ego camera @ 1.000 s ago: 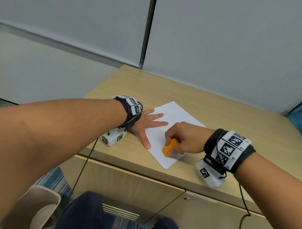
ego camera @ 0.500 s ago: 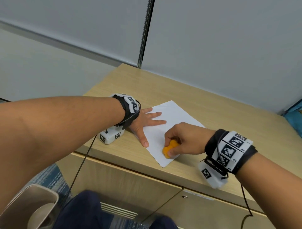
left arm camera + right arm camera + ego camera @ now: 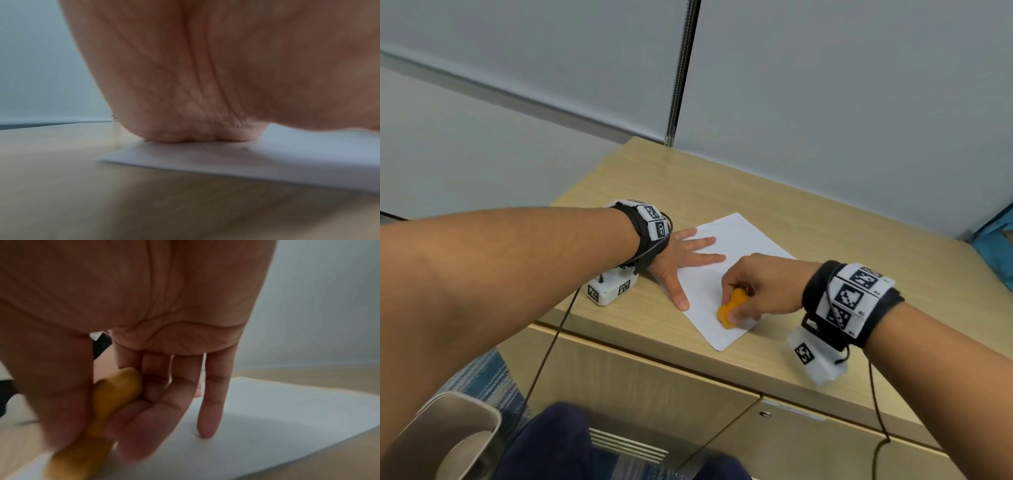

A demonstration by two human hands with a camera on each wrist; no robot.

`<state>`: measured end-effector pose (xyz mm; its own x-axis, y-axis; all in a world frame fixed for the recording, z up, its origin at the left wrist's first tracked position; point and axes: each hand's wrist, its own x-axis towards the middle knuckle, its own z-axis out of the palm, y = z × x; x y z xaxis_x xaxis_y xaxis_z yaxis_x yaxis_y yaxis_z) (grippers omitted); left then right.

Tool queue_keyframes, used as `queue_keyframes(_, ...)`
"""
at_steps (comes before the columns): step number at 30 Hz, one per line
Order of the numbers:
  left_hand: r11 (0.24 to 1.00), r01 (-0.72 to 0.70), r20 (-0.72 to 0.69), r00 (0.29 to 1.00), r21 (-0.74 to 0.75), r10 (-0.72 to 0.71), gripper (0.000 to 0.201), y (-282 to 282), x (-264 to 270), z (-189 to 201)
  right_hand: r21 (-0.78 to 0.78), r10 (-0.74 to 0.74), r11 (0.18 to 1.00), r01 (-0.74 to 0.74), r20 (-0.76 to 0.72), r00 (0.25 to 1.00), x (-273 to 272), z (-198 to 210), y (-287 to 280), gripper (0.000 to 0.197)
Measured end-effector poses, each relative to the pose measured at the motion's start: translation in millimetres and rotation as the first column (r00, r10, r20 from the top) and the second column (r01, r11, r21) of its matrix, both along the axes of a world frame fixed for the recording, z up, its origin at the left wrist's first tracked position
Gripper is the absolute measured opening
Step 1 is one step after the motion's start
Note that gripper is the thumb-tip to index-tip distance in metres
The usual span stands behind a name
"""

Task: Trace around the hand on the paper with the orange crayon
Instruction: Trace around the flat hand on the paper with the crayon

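Note:
A white sheet of paper (image 3: 743, 240) lies on the wooden cabinet top (image 3: 825, 219). My left hand (image 3: 681, 260) lies flat on the paper's left part, fingers spread and straight, thumb pointing toward the front edge. In the left wrist view the heel of that hand (image 3: 195, 133) presses the paper (image 3: 267, 162). My right hand (image 3: 753, 291) pinches a chunky orange crayon (image 3: 731, 308) between thumb and fingers, its lower end on the paper to the right of the left thumb. The right wrist view shows the crayon (image 3: 98, 418) in that grip and my little finger's tip on the paper (image 3: 287, 426).
The cabinet's front edge (image 3: 654, 349) runs just below the paper's near corner, with closed doors beneath. Grey wall panels stand behind. A beige bin (image 3: 448, 442) sits on the floor at lower left. Cables hang from both wrist bands. Something blue (image 3: 996, 250) shows at the far right.
Both hands stay almost where they were. The right hand with the crayon has shifted only slightly on the paper's near part; the left hand remains flat.

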<state>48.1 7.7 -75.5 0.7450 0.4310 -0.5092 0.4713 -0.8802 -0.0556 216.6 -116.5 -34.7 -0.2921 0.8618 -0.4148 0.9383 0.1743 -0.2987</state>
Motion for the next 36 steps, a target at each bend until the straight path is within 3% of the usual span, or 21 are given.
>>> queue_keyframes(3,1.0,-0.003,-0.003,1.0,-0.008,0.003,0.122,0.8,-0.5,-0.1,0.142,-0.083,0.985,0.096,-0.092,0.992,-13.8,-9.0,16.1,0.016)
queue_keyframes(5,1.0,-0.008,0.002,1.0,-0.011,0.008,0.12,2.1,-1.5,-1.4,0.143,-0.098,0.983,0.114,-0.118,0.988,-16.4,-14.2,16.0,0.016)
queue_keyframes(13,1.0,-0.011,-0.003,1.0,0.006,0.011,0.125,2.7,0.1,-2.5,0.107,0.0,0.994,-0.005,0.047,0.999,6.0,-8.5,-19.9,0.019)
queue_keyframes(15,1.0,-0.018,-0.001,1.0,0.015,0.018,0.124,1.4,-0.7,-1.6,0.183,-0.138,0.971,0.152,-0.089,0.986,12.6,-9.6,-15.6,0.017)
queue_keyframes(18,0.998,-0.049,-0.011,0.999,0.049,0.05,0.127,-4.5,-3.4,-1.7,0.192,-0.378,0.862,0.469,-0.372,0.848,28.6,-10.9,-5.0,0.017)
queue_keyframes(20,0.992,-0.085,-0.036,0.995,0.089,0.089,0.128,-9.9,-5.1,-1.5,0.179,-0.413,0.848,0.499,-0.368,0.833,34.4,-15.2,-1.6,0.018)
queue_keyframes(26,0.995,-0.081,-0.021,0.996,0.05,0.082,0.097,-20.3,-18.8,22.9,0.168,-0.413,0.863,0.476,-0.308,0.857,35.2,-28.0,-10.4,0.011)
queue_keyframes(31,0.996,-0.071,0.159,0.984,-0.06,0.08,0.076,4.7,-40.3,35.3,0.234,-0.408,0.822,0.519,-0.391,0.825,39.8,-23.9,-15.3,0.011)
queue_keyframes(33,0.995,-0.095,0.19,0.977,-0.029,0.099,0.073,10.7,-43.1,33.5,0.236,-0.417,0.813,0.532,-0.402,0.815,44.2,-19.2,-15.5,0.012)
queue_keyframes(36,0.993,-0.108,0.129,0.985,-0.039,0.112,0.077,13.8,-43.9,28.6,0.234,-0.442,0.798,0.555,-0.399,0.803,49.4,-10.0,-15.3,0.013)
